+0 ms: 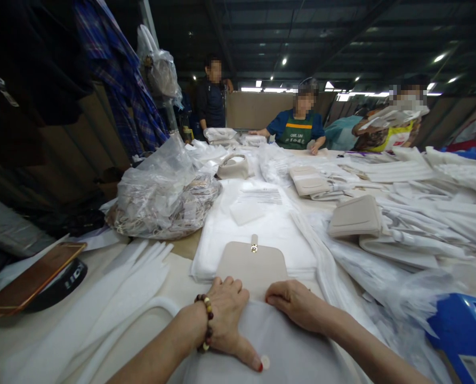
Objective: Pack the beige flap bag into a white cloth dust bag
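Observation:
A beige bag piece with a rounded flap [251, 261] and a small metal clasp [254, 247] lies in front of me. Its lower part is under a translucent grey-white sheet [297, 352] with a round white dot. My left hand [227, 317], wearing a bead bracelet, rests spread over the sheet and the flap's lower left, its thumb beside the dot. At the sheet's upper edge, my right hand [297, 304] has its thumb and fingers pinched together; what lies between them is too small to make out. Beyond the flap is a stack of white plastic bags [222, 229].
Clear bags of cords [161, 202] sit at left, near a phone [33, 277] on a black round object. Beige pieces [355, 216] and white strips lie right, a blue container [464, 336] lower right. Three or more people are across the table.

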Available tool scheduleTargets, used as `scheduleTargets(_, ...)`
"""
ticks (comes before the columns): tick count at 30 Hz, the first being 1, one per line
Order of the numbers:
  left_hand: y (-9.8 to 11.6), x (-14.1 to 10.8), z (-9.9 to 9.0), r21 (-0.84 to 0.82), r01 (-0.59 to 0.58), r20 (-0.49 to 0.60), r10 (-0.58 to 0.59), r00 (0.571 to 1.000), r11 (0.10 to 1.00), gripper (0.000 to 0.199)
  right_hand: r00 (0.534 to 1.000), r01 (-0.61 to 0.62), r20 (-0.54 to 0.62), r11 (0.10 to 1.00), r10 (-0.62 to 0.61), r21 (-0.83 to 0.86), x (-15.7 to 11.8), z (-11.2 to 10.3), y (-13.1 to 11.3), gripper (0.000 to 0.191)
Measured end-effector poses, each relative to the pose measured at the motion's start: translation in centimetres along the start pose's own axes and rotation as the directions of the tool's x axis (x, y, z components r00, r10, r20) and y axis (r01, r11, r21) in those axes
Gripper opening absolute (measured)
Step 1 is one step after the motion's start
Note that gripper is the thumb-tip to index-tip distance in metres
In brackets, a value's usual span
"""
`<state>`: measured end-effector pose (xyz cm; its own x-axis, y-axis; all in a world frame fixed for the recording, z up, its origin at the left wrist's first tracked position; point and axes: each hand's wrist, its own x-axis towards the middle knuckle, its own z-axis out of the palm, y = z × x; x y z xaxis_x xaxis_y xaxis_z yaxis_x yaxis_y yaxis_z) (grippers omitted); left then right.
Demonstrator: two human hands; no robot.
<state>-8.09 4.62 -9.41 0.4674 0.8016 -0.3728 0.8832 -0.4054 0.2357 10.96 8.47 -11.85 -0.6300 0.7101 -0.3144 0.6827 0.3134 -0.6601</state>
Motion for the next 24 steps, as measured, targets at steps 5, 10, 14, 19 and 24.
scheduleTargets(5, 0.1, -0.2, -0.1, -0.003, 0.021, 0.036, -0.021, 0.999, 1.000, 0.081, 1.000, -0.020, 0.001, 0.994, 0.020, -0.103, -1.8, -0.1, -0.5, 0.035)
scheduleTargets(10, -0.5, -0.7, 0.7, -0.068, 0.039, 0.069, -0.034, 0.997, 0.997, 0.084, 0.997, -0.055, 0.046, 0.985, 0.063, -0.166, -1.6, 0.9, -0.3, 0.038)
scheduleTargets(14, -0.7, -1.3, 1.2, -0.092, 0.007, 0.032, -0.004, 0.999, 0.996, 0.086, 0.998, -0.029, 0.052, 0.989, 0.037, -0.146, -1.7, 1.4, 0.0, 0.041)
scheduleTargets(19, -0.8, -1.6, 1.7, -0.093, -0.001, 0.029, 0.004, 1.000, 0.996, 0.086, 0.999, -0.027, 0.015, 0.982, 0.030, -0.189, 0.7, -0.9, 0.4, 0.045)
scheduleTargets(24, -1.1, -1.7, 1.8, -0.102, -0.010, 0.034, 0.013, 0.999, 0.995, 0.090, 0.956, -0.212, -0.259, 0.930, 0.135, -0.299, 6.2, -2.3, 1.3, 0.031)
